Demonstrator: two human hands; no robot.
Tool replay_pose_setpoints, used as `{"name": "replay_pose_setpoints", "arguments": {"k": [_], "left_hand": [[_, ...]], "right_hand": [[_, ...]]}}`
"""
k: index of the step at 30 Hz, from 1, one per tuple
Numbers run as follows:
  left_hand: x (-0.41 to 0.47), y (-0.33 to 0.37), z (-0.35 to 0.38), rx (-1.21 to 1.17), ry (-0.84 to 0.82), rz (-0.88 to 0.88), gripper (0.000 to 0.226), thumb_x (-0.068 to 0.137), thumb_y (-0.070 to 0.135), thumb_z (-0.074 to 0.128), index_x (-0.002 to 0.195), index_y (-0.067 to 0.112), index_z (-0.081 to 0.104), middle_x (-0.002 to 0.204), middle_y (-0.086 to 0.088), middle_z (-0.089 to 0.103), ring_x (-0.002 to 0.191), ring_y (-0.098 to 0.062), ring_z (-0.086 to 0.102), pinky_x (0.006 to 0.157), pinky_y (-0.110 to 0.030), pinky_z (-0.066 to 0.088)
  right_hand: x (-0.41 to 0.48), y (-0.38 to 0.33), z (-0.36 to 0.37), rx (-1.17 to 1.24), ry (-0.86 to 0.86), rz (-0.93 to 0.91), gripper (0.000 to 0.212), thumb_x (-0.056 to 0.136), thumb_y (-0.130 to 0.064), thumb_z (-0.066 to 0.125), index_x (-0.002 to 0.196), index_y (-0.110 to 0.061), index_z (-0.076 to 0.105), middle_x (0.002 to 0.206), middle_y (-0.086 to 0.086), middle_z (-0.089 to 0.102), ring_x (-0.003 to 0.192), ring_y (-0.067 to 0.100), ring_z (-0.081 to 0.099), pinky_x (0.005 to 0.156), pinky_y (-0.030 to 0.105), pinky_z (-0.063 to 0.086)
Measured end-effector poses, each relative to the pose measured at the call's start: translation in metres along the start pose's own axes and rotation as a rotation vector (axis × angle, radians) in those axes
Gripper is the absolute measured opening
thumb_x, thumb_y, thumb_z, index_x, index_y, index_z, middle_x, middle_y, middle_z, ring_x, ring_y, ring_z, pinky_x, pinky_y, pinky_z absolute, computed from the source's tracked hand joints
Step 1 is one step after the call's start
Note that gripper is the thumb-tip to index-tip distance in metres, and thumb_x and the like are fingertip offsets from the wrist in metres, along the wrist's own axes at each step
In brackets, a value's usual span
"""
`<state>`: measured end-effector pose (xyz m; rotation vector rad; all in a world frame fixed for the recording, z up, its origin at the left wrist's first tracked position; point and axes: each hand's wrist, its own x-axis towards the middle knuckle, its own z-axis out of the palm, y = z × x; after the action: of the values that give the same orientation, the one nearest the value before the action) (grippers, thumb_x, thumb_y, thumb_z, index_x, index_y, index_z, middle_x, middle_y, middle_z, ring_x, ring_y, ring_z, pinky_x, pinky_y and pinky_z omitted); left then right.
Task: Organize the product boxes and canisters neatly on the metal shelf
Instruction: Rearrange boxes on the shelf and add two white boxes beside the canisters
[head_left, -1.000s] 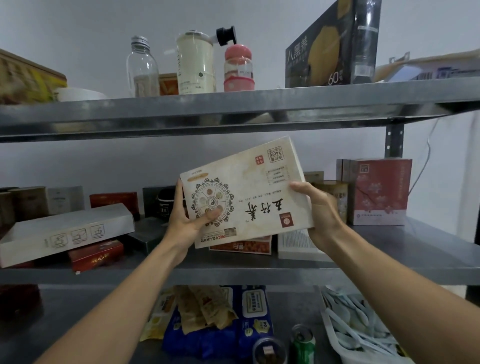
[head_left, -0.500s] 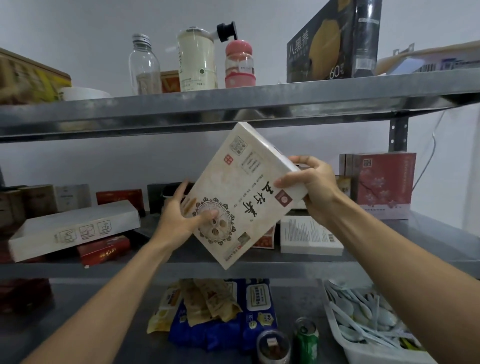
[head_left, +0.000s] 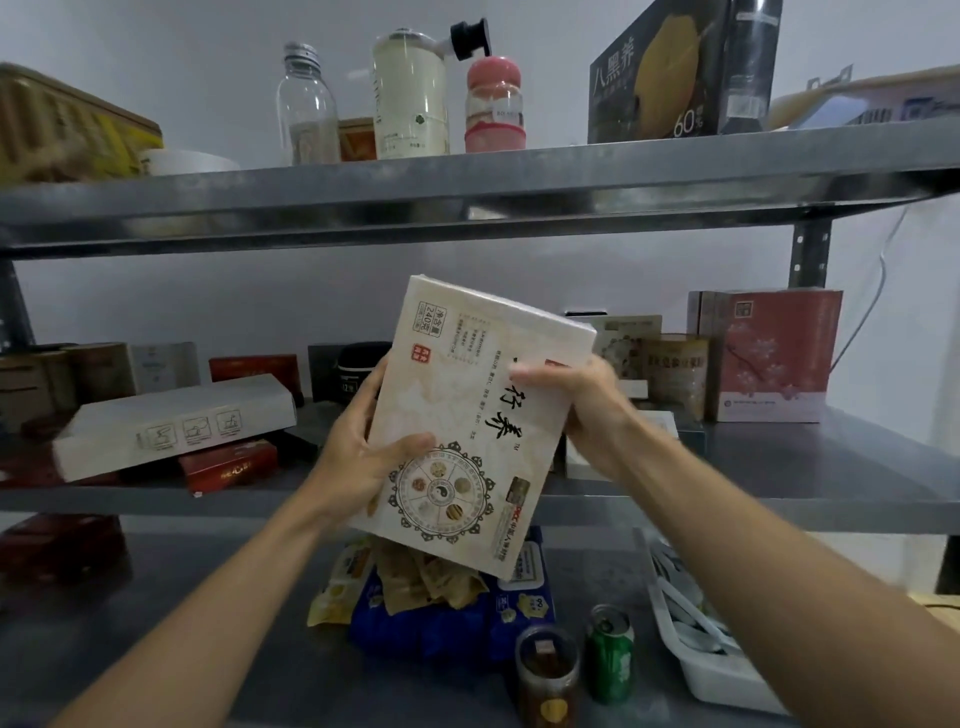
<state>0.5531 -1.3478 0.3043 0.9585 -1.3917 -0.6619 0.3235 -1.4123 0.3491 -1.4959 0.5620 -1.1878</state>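
The person held a cream box (head_left: 467, 415) up in front of the middle level of the metal shelf (head_left: 779, 467), off every surface. It stood nearly on end, its top leaning a little to the right. The left hand (head_left: 358, 452) clasped its left edge, thumb laid across the front beside the round emblem and fingers tucked behind. The right hand (head_left: 576, 410) gripped the right edge about halfway up, fingers curled over onto the printed face.

Just left of the left hand lay a long white box (head_left: 176, 423), tilted on top of red boxes (head_left: 228, 465). To the right of the right hand stood a gold canister (head_left: 675, 374), and beyond it a pink box (head_left: 774, 353). Below the held box, on the lower level, were blue packets (head_left: 415, 629), a brown jar (head_left: 545, 670) and a green can (head_left: 610, 652) side by side. Above the hands, on the top level, a clear bottle (head_left: 306, 104), a cream canister (head_left: 410, 98) and a black box (head_left: 675, 73) stood upright.
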Motion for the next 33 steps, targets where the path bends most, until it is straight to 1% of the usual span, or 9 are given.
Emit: {"name": "replay_pose_setpoints", "arguments": {"k": [3,7,11,15,19,21,23,28,33], "left_hand": [[-0.012,-0.01,0.012,-0.06,0.126,0.012,0.081,0.071,0.013,0.075,0.139,0.04,0.04,0.114,0.007,0.069,0.103,-0.017,0.068,0.07,-0.037,0.06],[-0.023,-0.02,0.023,-0.222,0.301,0.035,0.07,0.079,0.008,0.07,0.139,0.032,0.042,0.118,0.003,0.068,0.104,-0.018,0.068,0.072,-0.038,0.059],[-0.024,-0.026,0.025,-0.339,0.422,0.042,0.063,0.083,0.009,0.069,0.133,0.037,0.044,0.118,0.002,0.068,0.106,-0.02,0.068,0.079,-0.045,0.058],[-0.026,-0.027,0.021,-0.25,0.431,0.035,0.076,0.077,0.015,0.076,0.14,0.036,0.039,0.12,0.006,0.067,0.109,-0.016,0.066,0.085,-0.046,0.057],[-0.02,-0.016,0.001,-0.183,0.508,0.076,0.08,0.075,0.009,0.078,0.141,0.029,0.036,0.118,0.003,0.065,0.106,-0.011,0.065,0.085,-0.04,0.058],[-0.017,-0.008,-0.012,-0.189,0.541,0.078,0.095,0.073,0.011,0.08,0.148,0.033,0.025,0.12,0.005,0.063,0.106,-0.007,0.064,0.084,-0.036,0.057],[-0.016,-0.003,-0.022,-0.165,0.539,0.076,0.104,0.068,0.015,0.083,0.15,0.034,0.021,0.118,0.005,0.063,0.101,-0.006,0.066,0.079,-0.033,0.057],[-0.022,0.0,-0.041,0.091,0.415,0.068,0.09,0.06,0.02,0.085,0.14,0.028,0.044,0.114,-0.003,0.065,0.096,-0.02,0.07,0.068,-0.037,0.06],[-0.026,0.001,-0.04,0.205,0.173,0.032,0.094,0.063,0.016,0.082,0.144,0.03,0.036,0.112,-0.004,0.068,0.094,-0.023,0.071,0.065,-0.039,0.06]], "right_hand": [[-0.012,0.033,0.014,-0.064,0.062,0.056,0.056,0.065,-0.007,0.087,0.113,-0.008,0.06,0.098,0.005,0.075,0.086,0.023,0.074,0.073,0.04,0.061],[-0.028,0.062,0.014,-0.194,-0.046,0.111,0.078,0.053,-0.012,0.094,0.12,-0.014,0.056,0.101,0.002,0.075,0.088,0.017,0.074,0.075,0.034,0.061],[-0.03,0.072,0.013,-0.17,-0.021,0.167,0.075,0.051,-0.01,0.095,0.117,-0.012,0.058,0.1,0.004,0.076,0.088,0.019,0.074,0.075,0.032,0.06],[-0.026,0.07,0.012,-0.078,0.059,0.165,0.071,0.05,0.001,0.092,0.113,-0.008,0.061,0.098,0.009,0.075,0.084,0.025,0.075,0.067,0.043,0.062],[-0.021,0.065,0.003,-0.084,0.099,0.112,0.068,0.05,0.008,0.088,0.11,-0.008,0.062,0.098,0.012,0.074,0.084,0.027,0.074,0.065,0.041,0.061],[-0.019,0.062,-0.003,-0.064,0.116,0.098,0.067,0.051,0.011,0.086,0.11,-0.01,0.062,0.098,0.013,0.074,0.082,0.028,0.074,0.063,0.04,0.061],[-0.017,0.059,-0.007,0.016,0.14,0.083,0.07,0.051,0.013,0.084,0.114,-0.009,0.061,0.099,0.014,0.074,0.081,0.029,0.074,0.062,0.041,0.06],[-0.01,0.054,-0.008,0.234,0.213,0.067,0.077,0.048,0.005,0.086,0.119,-0.005,0.057,0.101,0.014,0.075,0.088,0.035,0.073,0.068,0.051,0.06],[-0.006,0.047,-0.01,0.238,0.195,0.031,0.06,0.06,0.002,0.083,0.115,-0.003,0.06,0.104,0.015,0.074,0.095,0.036,0.072,0.077,0.051,0.06]]}}
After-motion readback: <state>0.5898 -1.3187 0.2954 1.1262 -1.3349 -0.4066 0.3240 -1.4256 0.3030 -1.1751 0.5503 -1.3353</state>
